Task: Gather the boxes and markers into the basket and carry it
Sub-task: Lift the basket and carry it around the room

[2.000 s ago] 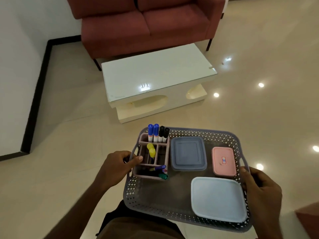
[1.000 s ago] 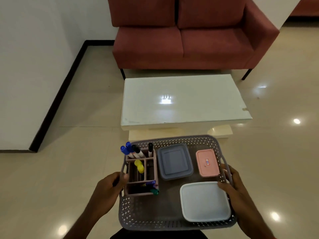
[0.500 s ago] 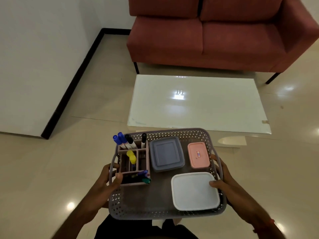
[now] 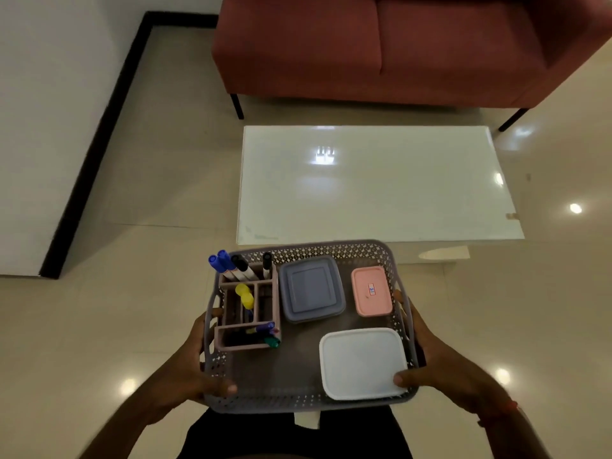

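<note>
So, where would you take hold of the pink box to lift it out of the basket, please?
Probably from straight above, pinching its near and far short ends. The pink box lies flat with its right long side close against the basket wall and the grey box close on its left; the ends look freer.

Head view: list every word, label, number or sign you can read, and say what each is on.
Sticker on the pink box lid in the basket: blue and red print, too blurred to read.
Markers, barrels: any print too small to read.
Nothing else bears text; none is legible.
</note>
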### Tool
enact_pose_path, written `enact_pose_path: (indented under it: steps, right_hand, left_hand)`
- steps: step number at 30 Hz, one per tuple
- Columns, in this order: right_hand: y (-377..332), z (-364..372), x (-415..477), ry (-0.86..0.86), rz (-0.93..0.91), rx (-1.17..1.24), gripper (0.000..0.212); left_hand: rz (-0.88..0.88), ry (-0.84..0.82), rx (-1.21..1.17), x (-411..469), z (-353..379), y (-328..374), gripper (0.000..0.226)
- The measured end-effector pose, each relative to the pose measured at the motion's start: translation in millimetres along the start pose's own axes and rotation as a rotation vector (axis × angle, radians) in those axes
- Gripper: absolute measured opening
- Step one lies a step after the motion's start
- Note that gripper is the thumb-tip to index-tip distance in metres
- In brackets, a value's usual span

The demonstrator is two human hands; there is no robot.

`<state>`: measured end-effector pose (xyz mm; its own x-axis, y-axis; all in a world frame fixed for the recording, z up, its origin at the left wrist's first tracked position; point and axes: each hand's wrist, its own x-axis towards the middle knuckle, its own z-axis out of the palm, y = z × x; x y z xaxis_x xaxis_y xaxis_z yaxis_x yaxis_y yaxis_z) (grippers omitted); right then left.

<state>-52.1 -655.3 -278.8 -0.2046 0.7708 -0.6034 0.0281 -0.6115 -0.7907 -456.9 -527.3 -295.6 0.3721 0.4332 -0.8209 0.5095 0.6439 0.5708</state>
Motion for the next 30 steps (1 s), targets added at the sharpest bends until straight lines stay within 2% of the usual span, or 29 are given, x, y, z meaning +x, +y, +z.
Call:
enact_pose_path:
  steps: [2,5,11,16,20,26,30]
  right_hand:
    - [0.6,2.5,10.5,0.006,0.023,0.007,0.127]
    - [3.9,4.8,22.0,-0.008,0.008,0.033,0.12]
    - [27.2,-1.1,44.1,0.074,0.058,0.094,0.093]
    - [64.6,-8.5,75.9,0.194,0.092,0.16,0.076]
    - [104.2,-21.1,109.8,0.225,0.119,0.203,0.073]
    - [173.0,-43.1,170.3,0.193,0.169,0.252,0.071]
    - [218.0,-56.5,222.7,0.195,0.204,0.279,0.068]
  left_hand:
    - [0.026,-0.024,0.033,10.1,-12.2,-3.3,0.132]
    - [0.061,-0.044,0.06,20.5,-21.0,-6.5,0.138]
    - [0.149,0.011,0.141,48.3,-19.8,-15.6,0.122]
    - [0.133,0.036,0.051,87.0,-14.4,-34.9,0.122]
    - [0.126,0.08,-0.027,129.4,-10.1,-56.3,0.126]
    - [0.056,0.114,-0.119,207.2,-4.2,-100.5,0.107]
    - [0.02,0.108,-0.15,263.6,-2.9,-121.7,0.11]
